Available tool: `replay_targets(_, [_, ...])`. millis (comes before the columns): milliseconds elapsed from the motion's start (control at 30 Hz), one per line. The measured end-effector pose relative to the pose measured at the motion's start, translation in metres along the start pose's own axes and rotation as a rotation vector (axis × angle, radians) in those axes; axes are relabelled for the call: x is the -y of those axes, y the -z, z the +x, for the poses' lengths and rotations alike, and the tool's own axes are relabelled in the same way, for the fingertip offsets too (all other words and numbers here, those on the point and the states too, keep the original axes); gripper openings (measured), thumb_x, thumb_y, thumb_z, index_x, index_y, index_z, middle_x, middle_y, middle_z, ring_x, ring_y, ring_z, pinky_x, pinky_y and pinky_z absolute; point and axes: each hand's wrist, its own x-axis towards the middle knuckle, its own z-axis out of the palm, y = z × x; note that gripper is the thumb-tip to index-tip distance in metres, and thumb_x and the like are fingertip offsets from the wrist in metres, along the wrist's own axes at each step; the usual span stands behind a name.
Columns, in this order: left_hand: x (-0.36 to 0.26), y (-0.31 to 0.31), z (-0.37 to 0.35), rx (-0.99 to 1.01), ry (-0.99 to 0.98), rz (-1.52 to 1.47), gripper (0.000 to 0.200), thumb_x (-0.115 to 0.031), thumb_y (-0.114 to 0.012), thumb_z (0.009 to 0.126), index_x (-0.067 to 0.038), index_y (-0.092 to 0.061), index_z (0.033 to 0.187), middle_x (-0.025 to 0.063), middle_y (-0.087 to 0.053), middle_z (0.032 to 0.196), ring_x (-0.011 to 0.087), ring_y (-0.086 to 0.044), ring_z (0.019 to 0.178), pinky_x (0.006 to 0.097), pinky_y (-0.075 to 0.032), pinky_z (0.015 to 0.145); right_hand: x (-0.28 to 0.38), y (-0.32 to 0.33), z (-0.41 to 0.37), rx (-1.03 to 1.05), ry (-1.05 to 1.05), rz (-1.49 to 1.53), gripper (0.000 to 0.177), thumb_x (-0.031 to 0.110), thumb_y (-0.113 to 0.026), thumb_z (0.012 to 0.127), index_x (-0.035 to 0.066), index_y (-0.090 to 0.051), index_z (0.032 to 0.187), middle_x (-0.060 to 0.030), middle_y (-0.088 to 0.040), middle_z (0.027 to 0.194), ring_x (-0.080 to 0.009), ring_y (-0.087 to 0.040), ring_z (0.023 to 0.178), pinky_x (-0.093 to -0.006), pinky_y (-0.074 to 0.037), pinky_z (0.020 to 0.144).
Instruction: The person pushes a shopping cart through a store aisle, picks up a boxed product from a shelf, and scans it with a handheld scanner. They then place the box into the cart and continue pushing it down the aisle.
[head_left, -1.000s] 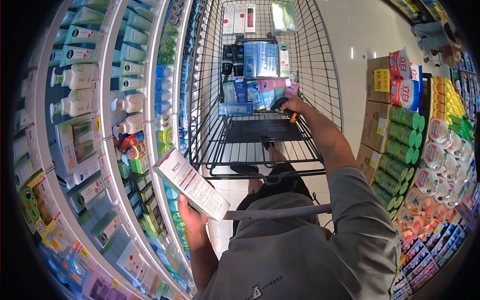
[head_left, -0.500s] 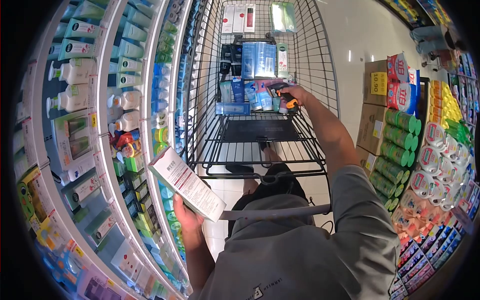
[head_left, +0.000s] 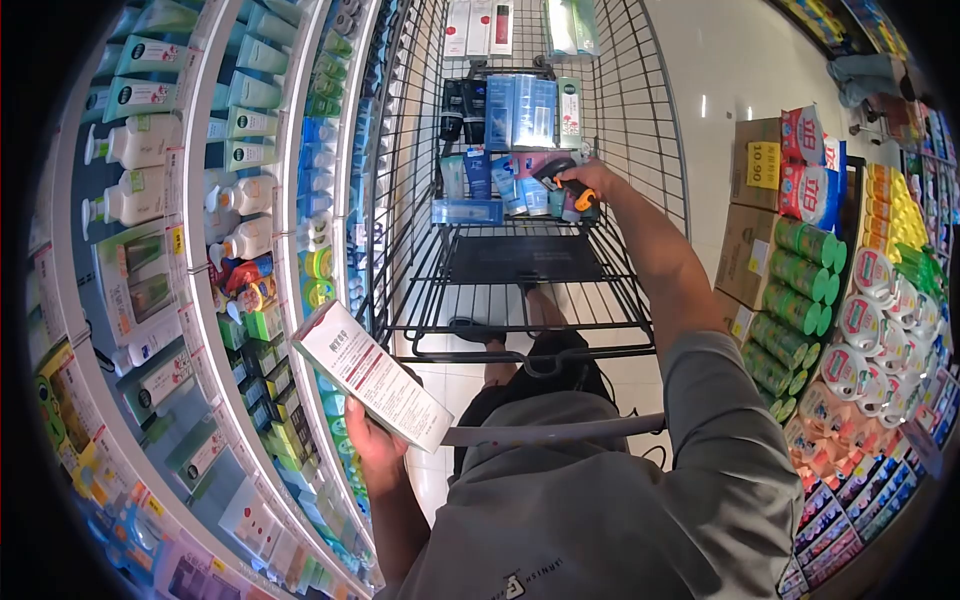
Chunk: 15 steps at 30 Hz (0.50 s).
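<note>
My left hand grips a white box by its lower side. The box is tilted, with printed text and a dark red band facing up. Stretched out over the shopping cart, my right hand is wrapped round a black and orange barcode scanner. Beneath and beside the scanner lie several tubes and a flat blue box. Farther in stand blue boxes, dark tubes and a pale green box.
Shelves of pump bottles, tubes and boxes run along my left. On the right are cardboard cartons, green canisters and stacked round packs. Another person's legs show at the upper right.
The white box has shifted slightly left and turned a little more face up. My right hand and the scanner have moved slightly right. My foot has come forward under the cart.
</note>
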Motion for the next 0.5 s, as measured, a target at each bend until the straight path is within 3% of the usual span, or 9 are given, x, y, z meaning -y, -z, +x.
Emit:
replay_targets(100, [-0.001,0.009,0.0,0.144,0.027,-0.05,0.056,-0.043,-0.043,0.098,-0.001,-0.044,0.136,0.0166,-0.057,0.122,0.0293,-0.06,0.105,0.0416,-0.051,0.088,-0.028,-0.002,0.002,0.06,-0.049,0.084,0.021,0.01,-0.072,0.085,-0.002,-0.067,0.102,-0.0108,-0.068,0.081,-0.0191,-0.065,0.062,-0.0326,-0.055,0.051])
replay_targets(133, [0.0,0.009,0.0,0.116,0.019,-0.032,0.056,-0.043,-0.043,0.099,-0.001,-0.044,0.136,0.0167,-0.057,0.122,0.029,-0.06,0.104,0.0412,-0.051,0.087,-0.038,0.0,0.006,0.116,0.037,0.087,0.032,0.006,-0.07,0.086,0.002,-0.061,0.117,-0.0102,-0.067,0.086,-0.0199,-0.066,0.064,-0.0326,-0.056,0.052])
replay_targets(233, [0.003,0.012,-0.003,0.011,0.005,0.02,0.055,-0.042,-0.042,0.099,0.0,-0.045,0.135,0.0168,-0.059,0.12,0.0277,-0.062,0.103,0.0392,-0.053,0.085,-0.047,-0.002,-0.002,0.063,0.104,0.087,0.042,0.004,-0.068,0.086,0.006,-0.055,0.126,-0.0095,-0.066,0.089,-0.0206,-0.067,0.066,-0.0341,-0.057,0.053])
replay_targets(300, [0.007,0.021,-0.005,-0.091,0.004,0.05,0.053,-0.038,-0.042,0.099,0.002,-0.045,0.134,0.0171,-0.061,0.119,0.026,-0.065,0.103,0.0369,-0.055,0.084,-0.044,-0.006,-0.013,-0.002,0.089,0.122,0.039,0.007,-0.071,0.084,0.004,-0.059,0.12,-0.0113,-0.068,0.093,-0.0212,-0.068,0.07,-0.0361,-0.057,0.055])
replay_targets(367, [0.001,0.019,-0.007,-0.022,0.004,0.103,0.049,-0.033,-0.042,0.101,0.001,-0.042,0.136,0.0161,-0.059,0.123,0.0251,-0.065,0.107,0.0376,-0.056,0.087,-0.036,-0.01,-0.024,-0.068,-0.006,0.024,0.039,0.008,-0.072,0.082,0.002,-0.06,0.118,-0.0115,-0.069,0.098,-0.0206,-0.068,0.076,-0.0363,-0.057,0.061])
replay_targets(467, [0.005,0.018,-0.007,0.02,-0.037,0.038,0.043,-0.026,-0.047,0.103,-0.001,-0.042,0.137,0.0148,-0.059,0.124,0.0235,-0.064,0.107,0.0363,-0.056,0.087,-0.051,-0.001,-0.002,-0.17,0.338,-0.565,0.059,0.035,-0.074,0.081,0.008,-0.055,0.13,-0.0263,-0.067,0.107,-0.0351,-0.068,0.097,-0.0403,-0.055,0.084])
replay_targets(500, [0.007,0.018,-0.007,-0.01,-0.045,0.072,0.045,-0.029,-0.047,0.103,-0.001,-0.042,0.136,0.0155,-0.06,0.122,0.0241,-0.065,0.104,0.0368,-0.057,0.084,-0.046,-0.001,-0.003,-0.174,0.323,-0.666,0.062,0.04,-0.073,0.08,0.006,-0.055,0.129,-0.0278,-0.065,0.111,-0.0363,-0.066,0.102,-0.0402,-0.053,0.089])
